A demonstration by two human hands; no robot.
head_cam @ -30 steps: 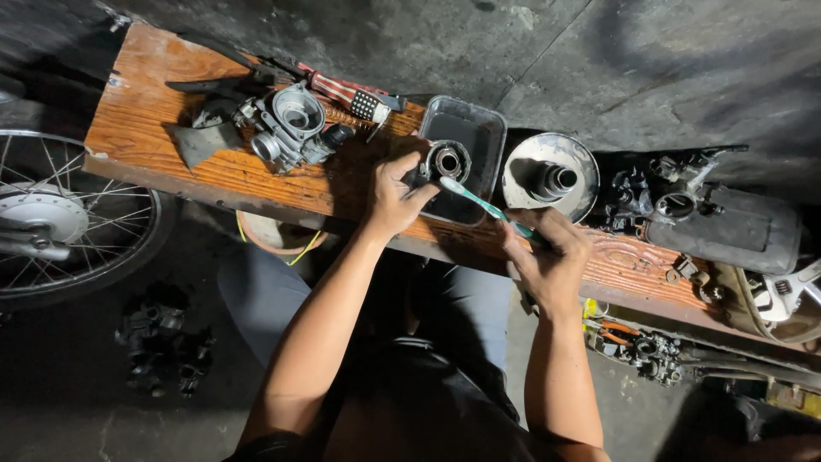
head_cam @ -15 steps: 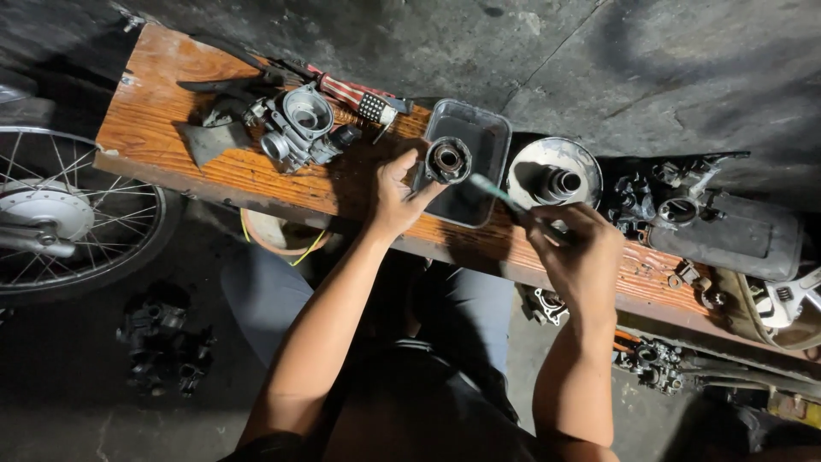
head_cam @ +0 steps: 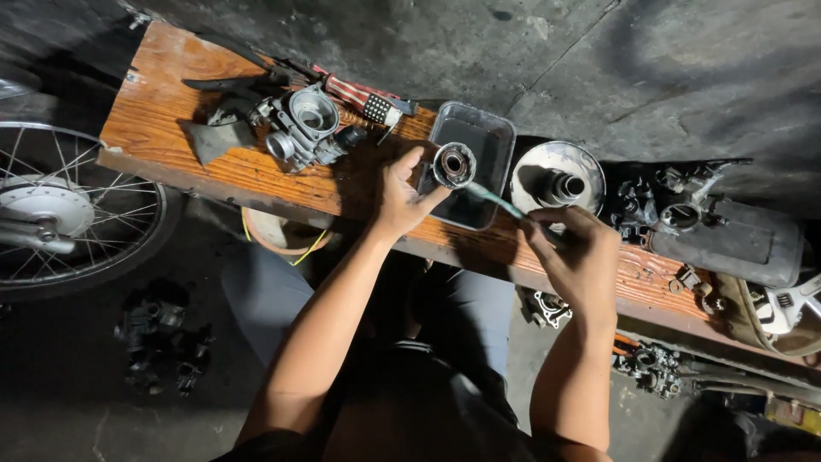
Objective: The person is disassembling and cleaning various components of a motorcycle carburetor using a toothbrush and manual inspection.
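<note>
**Brush at the mouth of the round metal part, over the tray**

Centre of the frame, slightly above the middle: I see the round metal part (head_cam: 453, 165), a short cylinder with a dark bore facing up at me. The left hand (head_cam: 400, 198) is clenched around it, thumb on one side and fingers curled on the other, holding it just over the near edge of the grey plastic tray (head_cam: 492, 137). From the right comes the green-handled brush (head_cam: 494, 200), its head touching the rim of the part. The right hand (head_cam: 575, 252) is grasping the brush by the far end of its handle, fingers pinched tight, sitting right of centre over the front edge of the wooden plank (head_cam: 214, 167).

Moving outward. Just right of the tray I have a shiny metal dish (head_cam: 534, 171) with a dark hub standing in its middle. Further right, a cluster of small dark engine parts (head_cam: 663, 205) lies beside a flat dark cover (head_cam: 744, 239). Left of the tray, a striped cloth-like thing (head_cam: 359, 98) lies on the plank, and beside it a carburettor body (head_cam: 306, 128) with its round opening upward. Dark scraps lie next to that, toward the upper left.

Off the plank at the left edge, a spoked wheel (head_cam: 60, 214) stands on the concrete floor (head_cam: 599, 60). Lower left, another heap of dark parts (head_cam: 158, 342) sits on the ground. Under the plank, between my forearms, there are knees in grey trousers (head_cam: 265, 295).
</note>
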